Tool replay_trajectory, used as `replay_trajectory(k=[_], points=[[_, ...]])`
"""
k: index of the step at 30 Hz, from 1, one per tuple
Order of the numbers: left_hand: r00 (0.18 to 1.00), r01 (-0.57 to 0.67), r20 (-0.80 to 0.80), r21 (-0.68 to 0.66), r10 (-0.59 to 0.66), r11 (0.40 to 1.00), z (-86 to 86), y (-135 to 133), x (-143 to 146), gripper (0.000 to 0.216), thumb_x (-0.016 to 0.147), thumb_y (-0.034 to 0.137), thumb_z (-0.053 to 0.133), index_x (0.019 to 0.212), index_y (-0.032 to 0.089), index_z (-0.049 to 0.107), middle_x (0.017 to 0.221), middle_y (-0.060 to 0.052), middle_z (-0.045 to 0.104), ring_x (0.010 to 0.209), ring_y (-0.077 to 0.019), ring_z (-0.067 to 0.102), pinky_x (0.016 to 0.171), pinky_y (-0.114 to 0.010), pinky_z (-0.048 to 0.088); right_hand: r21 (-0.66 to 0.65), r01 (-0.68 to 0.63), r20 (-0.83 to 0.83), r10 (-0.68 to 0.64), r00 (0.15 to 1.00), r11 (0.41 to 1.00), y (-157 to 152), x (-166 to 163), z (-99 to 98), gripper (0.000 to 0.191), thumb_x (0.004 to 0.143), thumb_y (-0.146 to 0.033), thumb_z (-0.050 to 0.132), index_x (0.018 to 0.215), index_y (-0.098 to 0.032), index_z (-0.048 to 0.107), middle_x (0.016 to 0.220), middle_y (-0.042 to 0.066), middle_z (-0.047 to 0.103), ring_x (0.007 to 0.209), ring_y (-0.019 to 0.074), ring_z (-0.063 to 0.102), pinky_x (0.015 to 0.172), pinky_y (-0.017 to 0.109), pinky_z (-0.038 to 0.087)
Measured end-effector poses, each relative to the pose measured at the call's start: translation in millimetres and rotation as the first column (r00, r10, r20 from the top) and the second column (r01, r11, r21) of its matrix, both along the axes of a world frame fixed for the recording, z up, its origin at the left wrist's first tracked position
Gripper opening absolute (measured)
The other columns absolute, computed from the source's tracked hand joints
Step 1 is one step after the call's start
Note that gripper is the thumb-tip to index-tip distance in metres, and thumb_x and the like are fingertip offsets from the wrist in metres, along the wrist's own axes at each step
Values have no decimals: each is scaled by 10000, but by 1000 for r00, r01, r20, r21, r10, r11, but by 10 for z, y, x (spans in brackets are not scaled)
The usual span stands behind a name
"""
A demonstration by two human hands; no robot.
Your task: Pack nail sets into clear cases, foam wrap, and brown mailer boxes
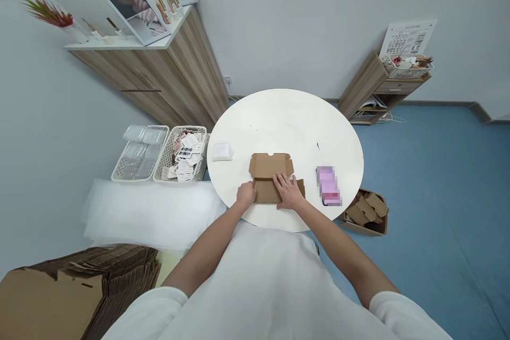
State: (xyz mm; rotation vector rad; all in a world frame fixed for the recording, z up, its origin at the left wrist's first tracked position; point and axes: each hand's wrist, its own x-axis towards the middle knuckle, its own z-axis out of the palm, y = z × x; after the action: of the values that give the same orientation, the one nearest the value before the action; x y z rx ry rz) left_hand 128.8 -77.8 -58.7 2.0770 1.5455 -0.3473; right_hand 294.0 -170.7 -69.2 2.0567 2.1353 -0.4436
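- A flat brown cardboard box blank [271, 175] lies on the round white counter [287, 117], near the edge closest to the person.
- Its front panels run left to right across the counter, so its long axis there is crosswise; the notched lid flap lies flat and points away from the person.
- The left hand [246, 194] is curled with fingers together against the blank's left end, at the near-left corner.
- The right hand [289, 191] lies palm down with fingers spread, pressing on the blank's near-right part.
- A small clear plastic case [222, 151] sits on the counter to the left of the blank, apart from it.
- A pink blurred phone [329, 185] lies on the counter to the right, near the right hand.
- 2 white baskets [159, 154] stand left of the counter; a carton of folded cardboard [366, 212] sits on the floor to the right.
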Motion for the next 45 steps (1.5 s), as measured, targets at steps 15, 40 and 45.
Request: replay_trajectory(k=[15, 40, 45], points=[[887, 182, 431, 0, -164, 983, 154, -44, -326, 1075, 578, 430, 703, 1369, 231, 3, 1282, -133, 354, 775, -162, 579, 713, -310, 470, -6, 11, -43, -11, 999, 1000, -2, -2, -8, 1178, 500, -524, 682, 1387, -172, -8, 1458, 124, 23, 1322, 325, -44, 1018, 549, 100], [848, 496, 217, -10, -483, 868, 216, 104, -86, 1075, 484, 316, 749, 1362, 251, 134, 1446, -81, 160, 1213, -292, 370, 859, -286, 388, 78, 437, -209, -414, 886, 896, -417, 413, 204, 811, 767, -470, 441, 1388, -172, 13, 1433, 131, 156, 1301, 285, 167, 1006, 435, 225], [841, 491, 262, -4, -473, 871, 231, 143, -121, 1075, 481, 352, 757, 1358, 265, 140, 1444, -66, 180, 1237, -279, 341, 879, -285, 373, -193, 685, -496, -673, 549, 702, -634, 535, 26, 714, 782, -424, 403, 1374, -124, 137, 1258, 159, 456, 1012, 240, 549, 815, 360, 438]])
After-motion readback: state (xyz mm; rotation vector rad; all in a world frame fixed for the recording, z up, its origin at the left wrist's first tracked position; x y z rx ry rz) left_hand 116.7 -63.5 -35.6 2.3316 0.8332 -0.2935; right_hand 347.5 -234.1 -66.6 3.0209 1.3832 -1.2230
